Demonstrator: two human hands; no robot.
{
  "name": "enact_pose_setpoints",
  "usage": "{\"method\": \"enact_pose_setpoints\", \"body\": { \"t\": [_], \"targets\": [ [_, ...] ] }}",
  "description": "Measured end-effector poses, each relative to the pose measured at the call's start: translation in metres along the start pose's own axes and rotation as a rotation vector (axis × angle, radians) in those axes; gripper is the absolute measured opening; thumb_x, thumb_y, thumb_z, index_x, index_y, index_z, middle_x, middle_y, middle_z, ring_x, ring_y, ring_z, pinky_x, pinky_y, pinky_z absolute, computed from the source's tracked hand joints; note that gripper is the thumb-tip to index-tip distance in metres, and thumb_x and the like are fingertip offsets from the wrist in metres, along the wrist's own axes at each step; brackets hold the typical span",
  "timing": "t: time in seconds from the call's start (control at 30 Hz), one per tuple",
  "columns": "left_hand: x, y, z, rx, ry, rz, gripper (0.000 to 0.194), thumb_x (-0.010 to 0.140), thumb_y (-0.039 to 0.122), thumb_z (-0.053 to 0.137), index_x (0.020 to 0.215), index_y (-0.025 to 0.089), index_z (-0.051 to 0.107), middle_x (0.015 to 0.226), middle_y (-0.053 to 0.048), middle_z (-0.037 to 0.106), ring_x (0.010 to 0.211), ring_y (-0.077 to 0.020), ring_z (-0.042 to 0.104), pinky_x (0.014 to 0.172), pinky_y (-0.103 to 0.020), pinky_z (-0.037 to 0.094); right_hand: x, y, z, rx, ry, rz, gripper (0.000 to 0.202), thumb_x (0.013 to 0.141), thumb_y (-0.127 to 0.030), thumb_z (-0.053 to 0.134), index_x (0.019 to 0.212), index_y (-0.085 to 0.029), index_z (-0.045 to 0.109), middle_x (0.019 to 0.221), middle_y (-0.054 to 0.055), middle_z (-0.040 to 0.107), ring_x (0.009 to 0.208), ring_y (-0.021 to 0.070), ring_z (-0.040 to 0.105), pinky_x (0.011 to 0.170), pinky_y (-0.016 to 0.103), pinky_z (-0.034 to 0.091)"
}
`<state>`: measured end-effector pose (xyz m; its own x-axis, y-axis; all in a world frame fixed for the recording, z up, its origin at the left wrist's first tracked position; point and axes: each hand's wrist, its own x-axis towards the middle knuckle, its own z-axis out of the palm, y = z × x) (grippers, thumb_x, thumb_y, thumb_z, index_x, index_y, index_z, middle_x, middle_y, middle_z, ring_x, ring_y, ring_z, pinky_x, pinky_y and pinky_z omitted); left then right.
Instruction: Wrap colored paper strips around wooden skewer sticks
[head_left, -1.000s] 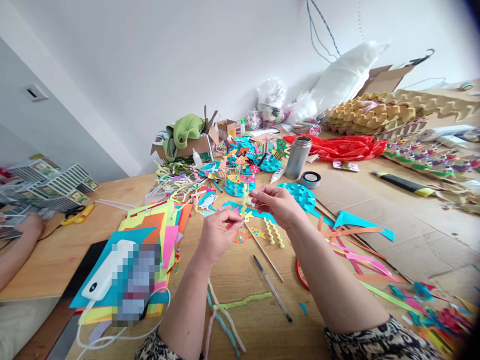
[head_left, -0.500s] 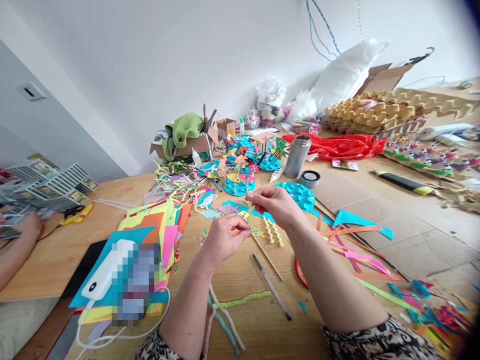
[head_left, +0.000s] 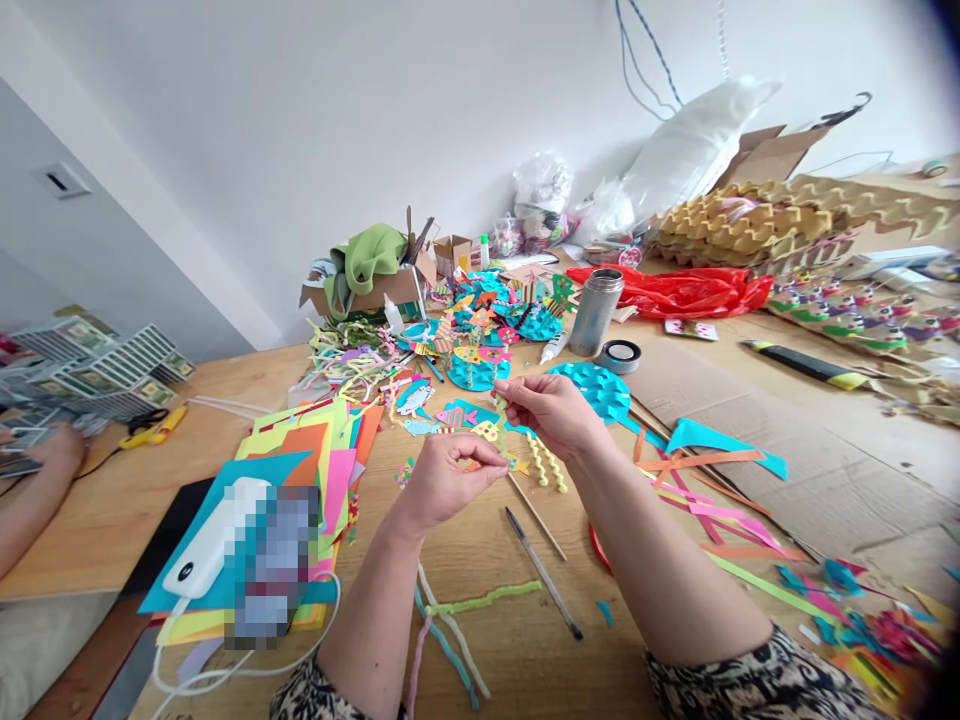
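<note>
Over the middle of the table, a short light-green twisted pipe cleaner (head_left: 502, 430) is stretched upright between my two hands. My right hand (head_left: 553, 415) pinches its upper end between thumb and fingertips. Lower and to the left, my left hand (head_left: 454, 475) has its thumb and index finger closed at the bottom end. Just beyond lie two curled yellow pipe cleaners (head_left: 547, 465) and several paper fish, among them a pink striped fish (head_left: 454, 417). A thin wooden stick (head_left: 541, 522) and a pen (head_left: 544, 575) lie below my hands, near loose straight pipe cleaners (head_left: 484, 600).
A phone, a white power bank (head_left: 217, 540) and coloured paper (head_left: 330, 470) sit left. An open steel flask (head_left: 596, 312) stands behind a blue paper disc (head_left: 592, 392). Right are paper strips (head_left: 697, 460) and a cutter (head_left: 806, 365). At far left shows another person's hand (head_left: 56, 455).
My left hand has shifted slightly right, and more of the green pipe cleaner shows between my hands. My right hand stays almost in place.
</note>
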<state>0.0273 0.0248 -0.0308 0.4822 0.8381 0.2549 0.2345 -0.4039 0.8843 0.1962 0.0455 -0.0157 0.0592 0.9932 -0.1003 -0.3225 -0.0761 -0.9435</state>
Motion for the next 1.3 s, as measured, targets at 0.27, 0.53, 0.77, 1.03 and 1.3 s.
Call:
{"method": "enact_pose_setpoints", "body": {
  "t": [0.27, 0.53, 0.77, 1.03, 1.3],
  "targets": [
    [0.0, 0.0, -0.003, -0.045, -0.053, -0.031, 0.003, 0.072, 0.018, 0.069, 0.069, 0.018, 0.071, 0.072, -0.006, 0.072, 0.071, -0.0163, 0.066, 0.069, -0.027, 0.052, 0.0, 0.002, 0.0, -0.012, 0.02, -0.021, 0.036, 0.052, -0.042, 0.084, 0.055, -0.013, 0.063, 0.048, -0.001, 0.056, 0.043, 0.0075, 0.048, 0.044, 0.022, 0.036],
    [0.001, 0.0, -0.007, -0.066, -0.037, -0.024, 0.003, 0.073, 0.017, 0.068, 0.071, 0.016, 0.071, 0.074, -0.005, 0.07, 0.071, -0.0149, 0.065, 0.069, -0.025, 0.05, 0.0, -0.005, -0.007, -0.023, -0.097, 0.034, 0.049, 0.064, -0.059, 0.073, 0.07, -0.011, 0.072, 0.057, 0.003, 0.061, 0.049, 0.008, 0.054, 0.045, 0.019, 0.042],
    [0.002, -0.002, -0.005, -0.057, -0.06, -0.039, 0.004, 0.073, 0.018, 0.069, 0.071, 0.015, 0.07, 0.074, -0.006, 0.07, 0.072, -0.015, 0.065, 0.07, -0.025, 0.05, 0.0, -0.007, -0.011, -0.04, -0.084, 0.014, 0.045, 0.054, -0.052, 0.082, 0.07, -0.012, 0.073, 0.055, 0.002, 0.062, 0.048, 0.0079, 0.055, 0.045, 0.018, 0.045],
    [0.001, -0.004, -0.006, -0.054, -0.062, -0.033, 0.004, 0.073, 0.017, 0.067, 0.074, 0.014, 0.07, 0.074, -0.005, 0.07, 0.071, -0.0147, 0.065, 0.07, -0.026, 0.051, 0.003, -0.008, -0.02, -0.045, -0.136, 0.039, 0.038, 0.052, -0.044, 0.085, 0.067, -0.011, 0.072, 0.068, 0.005, 0.07, 0.049, 0.0063, 0.056, 0.049, 0.018, 0.048],
    [-0.001, -0.007, -0.005, -0.065, -0.12, -0.039, 0.004, 0.073, 0.019, 0.069, 0.073, 0.015, 0.071, 0.075, -0.005, 0.071, 0.073, -0.0155, 0.065, 0.07, -0.027, 0.051, 0.001, -0.008, -0.018, -0.101, -0.117, 0.004, 0.038, 0.053, -0.047, 0.083, 0.061, -0.012, 0.068, 0.052, 0.002, 0.064, 0.043, 0.006, 0.052, 0.044, 0.018, 0.043]
  ]
}}
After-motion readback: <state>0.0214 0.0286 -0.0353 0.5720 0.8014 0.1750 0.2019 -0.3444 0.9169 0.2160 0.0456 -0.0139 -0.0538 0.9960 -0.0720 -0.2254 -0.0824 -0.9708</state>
